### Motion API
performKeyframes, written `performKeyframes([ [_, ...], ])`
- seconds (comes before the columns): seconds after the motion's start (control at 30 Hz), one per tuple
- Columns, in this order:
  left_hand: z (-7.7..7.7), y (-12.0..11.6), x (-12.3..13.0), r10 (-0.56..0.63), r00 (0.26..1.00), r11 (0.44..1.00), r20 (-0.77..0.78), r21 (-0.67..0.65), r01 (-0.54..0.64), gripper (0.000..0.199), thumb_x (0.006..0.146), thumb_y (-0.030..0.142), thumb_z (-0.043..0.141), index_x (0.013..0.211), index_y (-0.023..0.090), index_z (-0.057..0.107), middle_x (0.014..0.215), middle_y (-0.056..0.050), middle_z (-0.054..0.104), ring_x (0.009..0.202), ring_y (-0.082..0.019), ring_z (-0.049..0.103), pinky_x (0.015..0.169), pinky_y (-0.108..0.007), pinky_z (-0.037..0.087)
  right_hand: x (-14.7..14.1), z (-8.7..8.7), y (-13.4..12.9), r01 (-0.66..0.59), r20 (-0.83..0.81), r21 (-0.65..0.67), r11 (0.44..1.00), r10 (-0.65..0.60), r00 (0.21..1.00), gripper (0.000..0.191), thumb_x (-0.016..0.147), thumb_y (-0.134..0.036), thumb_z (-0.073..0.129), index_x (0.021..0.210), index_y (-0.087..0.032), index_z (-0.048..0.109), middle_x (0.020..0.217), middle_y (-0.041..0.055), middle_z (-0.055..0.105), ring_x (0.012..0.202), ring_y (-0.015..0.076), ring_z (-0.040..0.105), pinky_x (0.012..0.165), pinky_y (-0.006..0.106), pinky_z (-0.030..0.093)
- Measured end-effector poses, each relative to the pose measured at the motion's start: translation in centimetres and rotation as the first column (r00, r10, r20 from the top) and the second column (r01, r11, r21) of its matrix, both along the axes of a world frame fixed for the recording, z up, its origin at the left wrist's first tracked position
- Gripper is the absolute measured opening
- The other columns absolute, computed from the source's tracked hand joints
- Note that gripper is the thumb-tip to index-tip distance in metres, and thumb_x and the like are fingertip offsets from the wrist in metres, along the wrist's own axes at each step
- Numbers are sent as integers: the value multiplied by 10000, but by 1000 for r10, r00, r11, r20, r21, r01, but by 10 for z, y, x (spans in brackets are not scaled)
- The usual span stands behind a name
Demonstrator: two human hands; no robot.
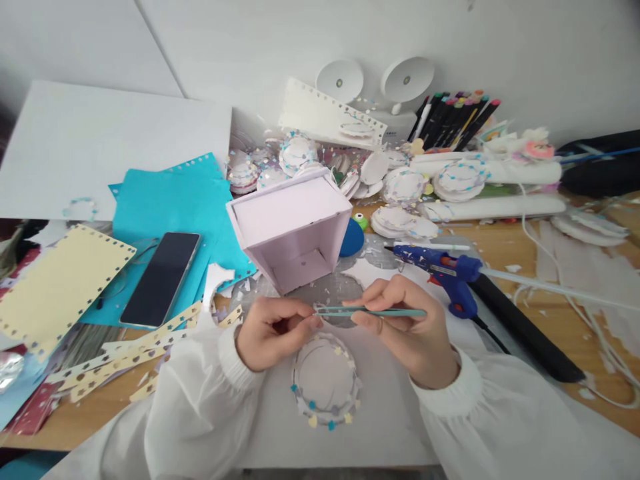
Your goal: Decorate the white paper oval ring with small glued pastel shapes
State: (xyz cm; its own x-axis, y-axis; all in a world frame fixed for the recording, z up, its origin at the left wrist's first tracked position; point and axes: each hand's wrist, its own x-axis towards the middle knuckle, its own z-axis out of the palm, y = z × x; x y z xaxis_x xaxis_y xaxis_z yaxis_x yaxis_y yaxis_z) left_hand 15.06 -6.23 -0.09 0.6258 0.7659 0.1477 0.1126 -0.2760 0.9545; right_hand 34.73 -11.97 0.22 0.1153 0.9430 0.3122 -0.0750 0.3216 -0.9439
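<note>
My right hand (405,327) is closed around teal tweezers (400,312), whose tips point left. Those tips meet the fingertips of my left hand (277,330), pinched at something too small to make out. Just below both hands, a round wreath (331,425) with blue, cream and pale lilac shapes lies on a white board (280,440). Beyond the hands stands a pale lilac open box (290,207), tilted, its hollow side facing me.
A blue glue gun (450,267) lies at right with its cord and a black bar (525,327). At left are a phone (163,280), blue sheets (170,200) and punched cream paper (60,287). Decorated discs (405,185) and markers (457,120) fill the back.
</note>
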Motion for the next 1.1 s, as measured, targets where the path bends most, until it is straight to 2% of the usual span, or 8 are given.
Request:
performKeyframes([
  [0.2, 0, 0, -2, 15, 999, 1000, -43, 6, -15, 254, 849, 241, 566, 740, 69, 718, 418, 20, 443, 384, -50, 264, 347, -188, 198, 2, -1, 0, 13, -4, -8, 1000, -13, 1000, 178, 742, -104, 724, 750, -209, 580, 760, -16, 623, 775, 179, 727, 678, 269, 583],
  [0.33, 2, 0, -1, 46, 998, 999, -44, 32, -44, 290, 858, 289, 564, 770, 84, 750, 425, -12, 512, 374, -64, 325, 346, -194, 236, 3, -3, 2, 28, -6, -30, 999, -28, 1000, 188, 738, -109, 732, 740, -207, 572, 758, -19, 621, 770, 178, 726, 678, 270, 584],
  [0.5, 4, 0, -1, 26, 999, 1000, -47, 17, -25, 316, 862, 337, 573, 796, 91, 760, 466, -39, 575, 377, -76, 394, 344, -191, 265, 4, -4, 2, 20, -10, -31, 999, -21, 1000, 184, 738, -113, 731, 741, -207, 573, 744, -22, 610, 755, 178, 721, 678, 289, 587],
  [0.77, 2, 0, -3, -21, 998, 999, -66, -25, 20, 292, 875, 272, 545, 844, 73, 757, 471, -32, 550, 388, -67, 338, 362, -203, 244, 4, -3, 2, -4, -34, -21, 1000, 4, 999, 184, 739, -100, 725, 729, -209, 577, 717, -30, 595, 735, 155, 702, 698, 294, 585],
  [0.97, -1, -1, -2, -54, 998, 998, -13, 10, 54, 263, 869, 234, 553, 835, 64, 750, 452, -14, 513, 389, -61, 306, 357, -202, 232, 4, -3, 4, -41, -117, -89, 995, 31, 993, 173, 744, -127, 728, 720, -210, 578, 705, -35, 580, 683, 132, 676, 682, 295, 584],
  [1.1, 0, -1, -2, -42, 999, 998, -13, 49, 43, 250, 859, 227, 567, 798, 62, 744, 462, -35, 555, 382, -67, 347, 356, -203, 255, 6, -2, 6, 6, -154, -84, 996, -19, 988, 157, 750, -146, 721, 710, -208, 583, 699, -30, 578, 678, 140, 676, 668, 304, 593],
])
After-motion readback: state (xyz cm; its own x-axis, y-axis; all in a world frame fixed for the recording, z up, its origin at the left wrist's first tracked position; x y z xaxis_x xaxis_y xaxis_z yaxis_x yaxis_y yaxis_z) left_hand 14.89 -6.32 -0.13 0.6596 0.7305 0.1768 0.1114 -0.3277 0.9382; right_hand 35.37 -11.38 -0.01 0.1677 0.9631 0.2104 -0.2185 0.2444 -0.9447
